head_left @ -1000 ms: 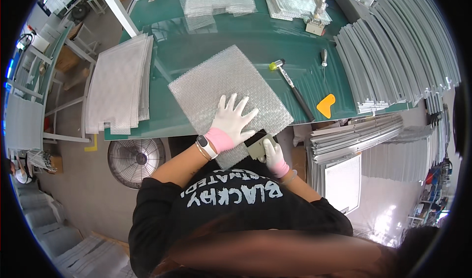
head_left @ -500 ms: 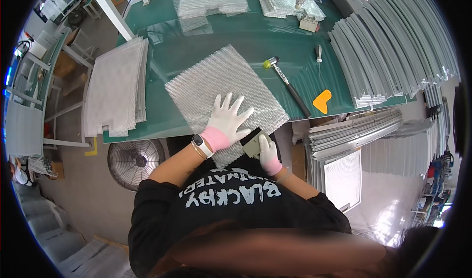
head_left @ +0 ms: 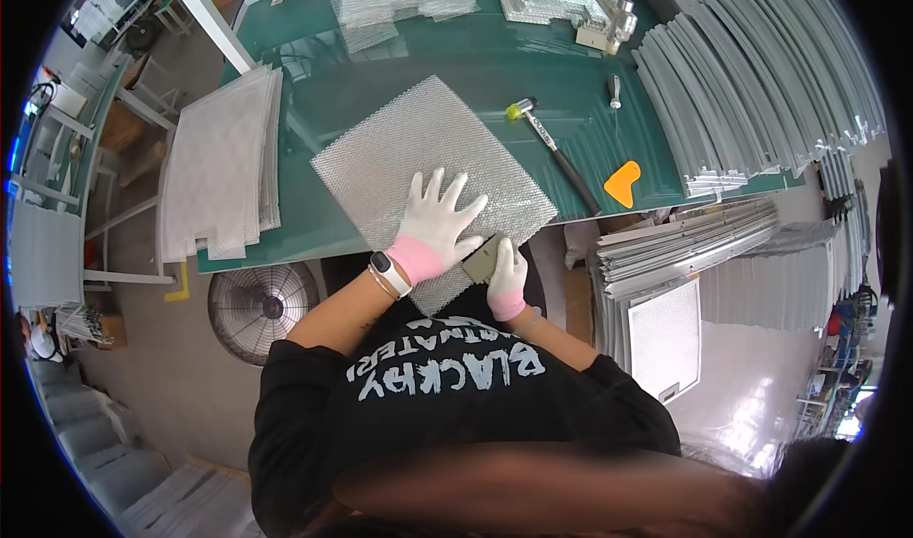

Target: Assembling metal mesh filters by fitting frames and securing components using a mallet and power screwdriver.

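A silver mesh sheet [head_left: 428, 129] lies diagonally on the green table, its near corner jutting past the edge toward my body. My left hand [head_left: 437, 216], in a white glove with a pink cuff, rests flat on the mesh with its fingers spread. Just to its right, my gloved right hand [head_left: 509, 273] grips a flat, grey-green rectangular piece [head_left: 481, 262] between thumb and fingers. That piece sits against the sheet's lower right edge. Whether it clasps the mesh or only touches it, I cannot tell.
A hammer [head_left: 561, 162], a yellow scraper [head_left: 623, 184] and a screwdriver [head_left: 614, 91] lie on the green table [head_left: 380, 72] to the right. Mesh sheets are stacked at left [head_left: 219, 157]; grey panels [head_left: 751, 91] crowd the right. A floor fan [head_left: 263, 317] stands below left.
My right hand has moved slightly up and left, bringing the grey-green piece against the mesh edge. The dark gap beside the piece is now covered. My left hand stays spread on the sheet.
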A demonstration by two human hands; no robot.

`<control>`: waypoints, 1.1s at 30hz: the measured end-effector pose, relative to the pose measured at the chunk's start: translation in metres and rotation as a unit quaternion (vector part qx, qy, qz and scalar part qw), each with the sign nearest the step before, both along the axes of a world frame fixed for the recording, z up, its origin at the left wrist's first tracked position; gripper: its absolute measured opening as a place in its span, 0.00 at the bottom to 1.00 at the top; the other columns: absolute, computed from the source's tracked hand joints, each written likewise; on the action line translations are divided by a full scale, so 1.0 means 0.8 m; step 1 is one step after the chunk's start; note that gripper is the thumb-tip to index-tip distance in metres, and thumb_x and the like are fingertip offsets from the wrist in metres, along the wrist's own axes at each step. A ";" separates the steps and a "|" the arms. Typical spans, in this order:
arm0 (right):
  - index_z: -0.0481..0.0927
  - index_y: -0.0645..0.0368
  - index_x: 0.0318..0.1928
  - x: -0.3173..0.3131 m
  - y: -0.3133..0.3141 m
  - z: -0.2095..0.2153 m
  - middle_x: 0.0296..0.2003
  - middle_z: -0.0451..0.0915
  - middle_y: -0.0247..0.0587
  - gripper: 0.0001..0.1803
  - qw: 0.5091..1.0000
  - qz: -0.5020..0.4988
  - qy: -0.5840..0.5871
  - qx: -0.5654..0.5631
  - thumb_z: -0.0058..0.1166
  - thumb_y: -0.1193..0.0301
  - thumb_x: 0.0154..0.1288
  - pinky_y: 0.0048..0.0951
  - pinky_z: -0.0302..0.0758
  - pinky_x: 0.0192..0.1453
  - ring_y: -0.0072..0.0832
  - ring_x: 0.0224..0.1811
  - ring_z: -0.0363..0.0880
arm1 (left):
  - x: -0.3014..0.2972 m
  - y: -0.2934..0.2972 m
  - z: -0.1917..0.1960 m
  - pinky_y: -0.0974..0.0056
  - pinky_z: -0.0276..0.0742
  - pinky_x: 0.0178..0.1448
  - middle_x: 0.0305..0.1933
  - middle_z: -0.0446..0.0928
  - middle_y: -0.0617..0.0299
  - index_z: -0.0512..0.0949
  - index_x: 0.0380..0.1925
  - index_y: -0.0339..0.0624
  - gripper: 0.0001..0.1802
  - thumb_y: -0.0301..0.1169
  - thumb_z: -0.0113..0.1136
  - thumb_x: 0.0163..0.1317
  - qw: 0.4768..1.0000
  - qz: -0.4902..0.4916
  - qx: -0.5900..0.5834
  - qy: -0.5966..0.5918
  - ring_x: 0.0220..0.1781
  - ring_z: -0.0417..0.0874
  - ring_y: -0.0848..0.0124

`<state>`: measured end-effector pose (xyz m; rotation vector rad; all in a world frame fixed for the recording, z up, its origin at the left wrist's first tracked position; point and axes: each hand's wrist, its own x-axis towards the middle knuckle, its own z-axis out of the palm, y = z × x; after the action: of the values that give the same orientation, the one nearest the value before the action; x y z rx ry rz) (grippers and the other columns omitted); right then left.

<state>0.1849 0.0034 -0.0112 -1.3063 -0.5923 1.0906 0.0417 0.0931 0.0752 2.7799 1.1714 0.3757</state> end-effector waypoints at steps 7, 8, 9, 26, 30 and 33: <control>0.75 0.60 0.32 -0.004 -0.012 0.002 0.27 0.71 0.24 0.16 0.999 -0.016 0.029 0.028 0.41 0.66 0.77 0.20 0.66 0.33 0.12 0.30 0.64 | -0.003 -0.009 -0.002 0.35 0.46 0.74 0.70 0.63 0.47 0.71 0.63 0.57 0.33 0.52 0.59 0.58 1.000 0.008 -0.005 -0.004 0.72 0.57 0.41; 0.76 0.60 0.33 -0.002 -0.011 -0.003 0.28 0.72 0.24 0.16 0.999 -0.011 0.017 0.028 0.41 0.66 0.77 0.20 0.67 0.34 0.12 0.30 0.65 | -0.002 -0.009 -0.002 0.35 0.46 0.74 0.70 0.63 0.47 0.71 0.63 0.58 0.33 0.52 0.59 0.58 1.000 0.014 -0.001 -0.004 0.72 0.57 0.41; 0.76 0.60 0.34 -0.001 -0.011 -0.006 0.28 0.72 0.24 0.16 1.000 -0.005 0.005 0.028 0.42 0.66 0.77 0.20 0.68 0.34 0.12 0.30 0.66 | -0.002 -0.009 -0.002 0.35 0.46 0.74 0.70 0.63 0.47 0.71 0.63 0.58 0.33 0.52 0.59 0.58 1.000 0.013 -0.002 -0.004 0.72 0.57 0.41; 0.79 0.61 0.40 0.033 -0.016 -0.014 0.28 0.77 0.27 0.18 0.987 0.162 -0.005 -0.014 0.44 0.59 0.76 0.19 0.71 0.28 0.13 0.26 0.72 | 0.014 0.001 -0.007 0.31 0.48 0.71 0.61 0.69 0.45 0.80 0.52 0.50 0.31 0.55 0.64 0.52 0.998 0.038 -0.010 -0.051 0.67 0.61 0.41; 0.79 0.61 0.38 0.027 -0.019 -0.019 0.26 0.76 0.27 0.19 0.989 0.147 -0.027 -0.019 0.45 0.58 0.76 0.19 0.70 0.25 0.13 0.23 0.71 | 0.044 0.009 0.016 0.30 0.47 0.71 0.55 0.73 0.49 0.82 0.46 0.50 0.30 0.57 0.66 0.49 0.995 0.078 -0.058 0.016 0.65 0.65 0.46; 0.78 0.60 0.37 0.025 -0.020 -0.019 0.25 0.75 0.27 0.19 0.989 0.147 -0.024 -0.017 0.45 0.57 0.76 0.19 0.69 0.24 0.13 0.22 0.70 | 0.048 0.016 0.020 0.29 0.47 0.71 0.50 0.74 0.51 0.82 0.43 0.49 0.31 0.59 0.67 0.46 0.992 0.098 -0.078 0.031 0.63 0.67 0.49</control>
<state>0.2052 -0.0125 -0.0264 -1.3050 -0.8250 1.3166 0.0805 0.1056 0.0916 2.5688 1.4289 0.2035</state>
